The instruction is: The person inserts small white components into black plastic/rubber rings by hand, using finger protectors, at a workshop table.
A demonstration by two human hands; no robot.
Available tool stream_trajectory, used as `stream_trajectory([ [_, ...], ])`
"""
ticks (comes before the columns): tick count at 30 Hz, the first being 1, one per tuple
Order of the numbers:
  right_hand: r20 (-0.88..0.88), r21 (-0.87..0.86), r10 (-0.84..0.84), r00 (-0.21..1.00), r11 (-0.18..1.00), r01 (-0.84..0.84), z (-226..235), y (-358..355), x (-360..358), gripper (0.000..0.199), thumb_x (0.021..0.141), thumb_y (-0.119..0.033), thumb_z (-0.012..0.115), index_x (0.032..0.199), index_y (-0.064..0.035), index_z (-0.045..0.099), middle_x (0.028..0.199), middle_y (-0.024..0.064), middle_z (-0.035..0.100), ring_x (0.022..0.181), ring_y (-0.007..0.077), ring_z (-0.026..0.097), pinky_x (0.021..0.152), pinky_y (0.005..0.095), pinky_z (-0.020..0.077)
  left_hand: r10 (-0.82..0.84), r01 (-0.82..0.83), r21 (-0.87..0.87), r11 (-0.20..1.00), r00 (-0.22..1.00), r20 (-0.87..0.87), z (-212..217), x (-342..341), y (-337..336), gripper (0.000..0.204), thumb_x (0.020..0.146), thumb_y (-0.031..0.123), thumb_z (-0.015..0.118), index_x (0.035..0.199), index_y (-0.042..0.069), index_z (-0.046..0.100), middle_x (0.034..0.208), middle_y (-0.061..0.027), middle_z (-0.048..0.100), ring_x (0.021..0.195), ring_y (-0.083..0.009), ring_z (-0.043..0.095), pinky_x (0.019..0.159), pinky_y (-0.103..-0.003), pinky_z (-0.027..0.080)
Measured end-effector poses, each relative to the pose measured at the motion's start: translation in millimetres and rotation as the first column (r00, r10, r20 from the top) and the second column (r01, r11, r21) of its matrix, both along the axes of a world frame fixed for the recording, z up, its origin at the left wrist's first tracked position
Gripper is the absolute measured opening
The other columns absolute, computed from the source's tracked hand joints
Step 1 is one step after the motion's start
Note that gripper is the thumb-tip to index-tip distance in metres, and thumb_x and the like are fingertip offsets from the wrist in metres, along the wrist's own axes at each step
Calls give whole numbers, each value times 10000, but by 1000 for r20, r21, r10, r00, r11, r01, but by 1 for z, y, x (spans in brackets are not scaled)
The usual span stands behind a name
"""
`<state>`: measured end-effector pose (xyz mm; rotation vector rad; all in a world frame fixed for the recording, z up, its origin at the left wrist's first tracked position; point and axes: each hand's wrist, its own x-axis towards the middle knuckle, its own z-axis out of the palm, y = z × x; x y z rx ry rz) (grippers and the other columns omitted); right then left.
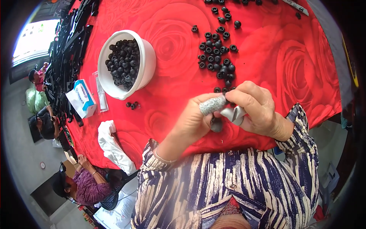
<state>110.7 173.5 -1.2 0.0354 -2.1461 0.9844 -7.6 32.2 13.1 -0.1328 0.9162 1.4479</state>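
Both hands meet over the red cloth near its front edge. My left hand has a finger wrapped in silvery-grey material. Below it, a small black ball-shaped part shows against the curled fingers of that hand. My right hand is closed in a pinch at the tip of the wrapped finger; what it pinches is mostly hidden. A smooth grey covering sits around its thumb. Just beyond the fingers lie several loose black hollow ball-shaped parts, scattered toward the far edge.
A white tub full of black ball parts stands left of centre. Near it are a blue-and-white box, a clear packet and a white cloth. Long black strips are piled along the left edge. Other people sit at left.
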Motion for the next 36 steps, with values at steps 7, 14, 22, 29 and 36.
stream_trajectory([
  [7, 135, -311, 237, 962, 932, -186, 7, 7, 5, 300, 679, -37, 742, 938, -10, 594, 759, 90, 559, 617, 230, 575, 516, 328, 460, -212, 181, 181, 967, 963, 166, -11, -9, -8, 213, 852, 121, 671, 1027, 5, 636, 886, -39, 647, 718, -92, 603, 639, -224, 500],
  [14, 191, -317, 283, 940, 924, -214, 4, 8, 2, 323, 675, -89, 774, 937, -45, 590, 765, 61, 552, 642, 230, 587, 548, 330, 456, -51, 22, 121, 992, 969, 241, -18, 1, -15, 234, 835, 109, 693, 1031, -4, 633, 879, -55, 653, 722, -98, 619, 643, -206, 507],
  [22, 234, -410, 486, 842, 835, -367, 2, 16, 1, 284, 675, -64, 776, 910, -26, 622, 731, 63, 568, 613, 195, 566, 529, 307, 438, -172, 147, 178, 973, 976, 137, -25, -3, -21, 234, 831, 98, 698, 1033, -8, 646, 874, -63, 656, 716, -114, 617, 644, -228, 505],
  [29, 180, -337, 385, 905, 889, -310, 1, 9, 2, 267, 672, -65, 789, 896, -14, 653, 671, 64, 567, 549, 175, 548, 483, 298, 415, -55, 44, 136, 990, 996, 77, -24, 0, -21, 228, 830, 99, 703, 1021, -15, 655, 846, -59, 655, 686, -100, 601, 622, -222, 486],
  [36, 176, -374, 460, 870, 849, -373, -2, 12, 1, 267, 672, -77, 792, 888, -11, 648, 646, 63, 560, 531, 189, 558, 460, 304, 409, -203, 191, 136, 972, 976, 78, -19, -6, -20, 233, 832, 108, 705, 1027, -12, 662, 817, -47, 655, 685, -79, 593, 610, -211, 475],
])
